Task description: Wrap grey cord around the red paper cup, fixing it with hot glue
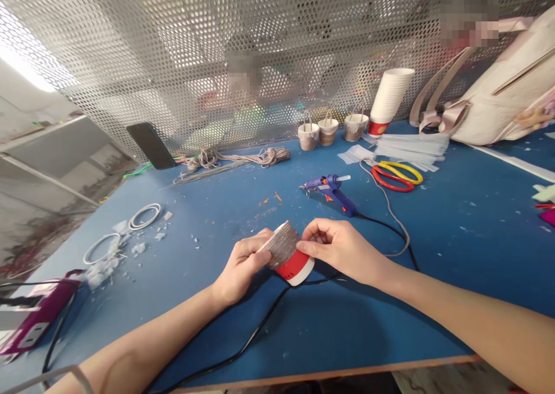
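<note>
A red and white paper cup (299, 267) lies tilted in my left hand (245, 261), whose fingers and thumb close round its rim end. Grey-brown cord (284, 245) is wound in tight rows over the rim half; the red band and white base stay uncovered. At the cup's right side my right hand (333, 246) pinches thumb and fingers together where the winding ends, on the cord. A loose length of that cord (401, 226) curves out from behind the right wrist towards the scissors. Beyond the hands lies a blue glue gun (332, 192) with a clear stick in its back.
Red and yellow scissors (396, 176) lie beside glue sticks (411, 148). Behind stand several cord-wrapped cups (309, 136), a paper cup stack (392, 99) and a bag (498, 99). Cord bundles (269, 157), a phone (150, 145), white rings (144, 216) and a purple power box (39, 319) sit leftward.
</note>
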`<state>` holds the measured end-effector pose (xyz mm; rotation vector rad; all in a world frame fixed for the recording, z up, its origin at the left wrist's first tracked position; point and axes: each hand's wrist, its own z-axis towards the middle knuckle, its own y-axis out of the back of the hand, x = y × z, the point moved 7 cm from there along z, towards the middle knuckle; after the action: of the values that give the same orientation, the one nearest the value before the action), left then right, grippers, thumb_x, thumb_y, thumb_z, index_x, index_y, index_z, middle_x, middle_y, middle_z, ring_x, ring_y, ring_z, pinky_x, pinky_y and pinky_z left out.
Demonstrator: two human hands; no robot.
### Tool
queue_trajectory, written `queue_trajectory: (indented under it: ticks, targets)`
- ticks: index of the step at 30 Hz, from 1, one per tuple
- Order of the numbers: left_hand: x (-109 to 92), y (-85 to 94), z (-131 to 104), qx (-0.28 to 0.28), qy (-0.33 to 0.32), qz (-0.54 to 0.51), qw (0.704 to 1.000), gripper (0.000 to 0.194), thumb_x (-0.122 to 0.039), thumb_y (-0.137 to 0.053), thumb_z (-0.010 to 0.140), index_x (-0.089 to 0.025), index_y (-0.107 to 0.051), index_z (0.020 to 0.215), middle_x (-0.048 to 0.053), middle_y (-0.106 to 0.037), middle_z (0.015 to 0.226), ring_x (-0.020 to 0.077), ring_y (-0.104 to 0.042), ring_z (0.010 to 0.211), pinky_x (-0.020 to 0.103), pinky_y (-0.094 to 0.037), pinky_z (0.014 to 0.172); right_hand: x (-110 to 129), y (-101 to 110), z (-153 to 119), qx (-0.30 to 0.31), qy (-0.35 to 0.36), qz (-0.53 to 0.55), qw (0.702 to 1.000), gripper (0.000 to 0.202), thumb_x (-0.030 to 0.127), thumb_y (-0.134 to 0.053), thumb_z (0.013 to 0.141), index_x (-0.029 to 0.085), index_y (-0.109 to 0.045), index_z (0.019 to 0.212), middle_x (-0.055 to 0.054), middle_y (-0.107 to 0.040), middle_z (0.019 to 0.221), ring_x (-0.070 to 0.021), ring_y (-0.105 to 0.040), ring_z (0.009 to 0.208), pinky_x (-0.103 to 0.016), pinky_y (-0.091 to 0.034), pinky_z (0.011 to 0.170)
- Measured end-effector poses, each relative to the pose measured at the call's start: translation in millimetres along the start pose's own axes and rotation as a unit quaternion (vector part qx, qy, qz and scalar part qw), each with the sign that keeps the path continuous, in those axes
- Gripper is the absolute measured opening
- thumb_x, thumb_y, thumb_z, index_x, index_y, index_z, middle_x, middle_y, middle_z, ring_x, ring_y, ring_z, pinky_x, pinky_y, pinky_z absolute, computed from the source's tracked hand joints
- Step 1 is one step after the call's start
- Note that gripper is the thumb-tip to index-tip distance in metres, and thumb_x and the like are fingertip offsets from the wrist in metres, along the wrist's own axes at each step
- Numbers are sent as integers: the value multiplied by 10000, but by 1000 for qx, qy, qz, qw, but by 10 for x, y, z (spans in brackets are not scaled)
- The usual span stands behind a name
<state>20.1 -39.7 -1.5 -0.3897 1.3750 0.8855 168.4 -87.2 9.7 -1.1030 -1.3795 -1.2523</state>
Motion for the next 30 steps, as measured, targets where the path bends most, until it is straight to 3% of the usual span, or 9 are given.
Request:
queue_trajectory:
  ticks: [6, 9, 12, 16, 19, 23, 30]
  targets:
    - [-1, -7, -21, 8, 57, -67, 996, 154, -314, -568, 793, -167, -603, 818, 12, -591, 755, 150, -503, 705, 262, -408, 662, -17, 15, 23, -8, -7, 20, 1000, 192, 334, -640, 744, 161, -557, 738, 30, -540, 656, -94, -485, 595, -229, -389, 558]
    - [-69, -21, 3, 27, 82, -26, 996, 168, -280, -554, 803, -163, -613, 909, 20, -630, 813, 157, -544, 757, 262, -425, 710, 19, 55, 18, -26, 22, -26, 999, 147, 293, -618, 766, 162, -569, 722, 38, -524, 623, -89, -458, 564, -222, -370, 529]
    - [-170, -20, 47, 36, 86, 73, 993, 162, -247, -524, 813, -153, -633, 887, 32, -650, 837, 171, -563, 802, 284, -423, 777, 99, 110, 0, -58, 87, -105, 989, 115, 221, -603, 783, 161, -592, 686, 37, -514, 610, -82, -433, 547, -219, -359, 524]
    - [-277, -37, 73, 33, 101, 126, 986, 179, -215, -490, 816, -153, -641, 889, 38, -663, 890, 179, -583, 859, 301, -424, 825, 209, 124, -51, -85, 188, -201, 958, 104, 175, -606, 800, 157, -637, 702, 33, -491, 628, -71, -410, 525, -215, -346, 513]
    - [-338, -56, 64, 28, 117, 136, 983, 171, -185, -480, 783, -150, -637, 842, 25, -661, 796, 158, -587, 744, 276, -449, 710, 256, 98, -96, -84, 227, -242, 940, 105, 180, -603, 815, 151, -648, 724, 30, -481, 632, -66, -402, 509, -215, -340, 501]
    - [-404, -62, 42, 17, 126, 156, 980, 151, -152, -445, 757, -150, -596, 745, -7, -610, 637, 130, -558, 617, 244, -426, 601, 309, 61, -142, -68, 236, -246, 938, 138, 189, -586, 835, 154, -642, 715, 29, -472, 628, -68, -407, 511, -213, -343, 501]
    - [-460, -106, 24, -1, 98, 221, 970, 70, -194, -527, 727, -158, -582, 749, -25, -574, 655, 108, -502, 614, 219, -408, 586, 304, 36, -130, -59, 197, -221, 954, 145, 191, -592, 829, 168, -629, 691, 41, -452, 612, -75, -417, 530, -211, -354, 514]
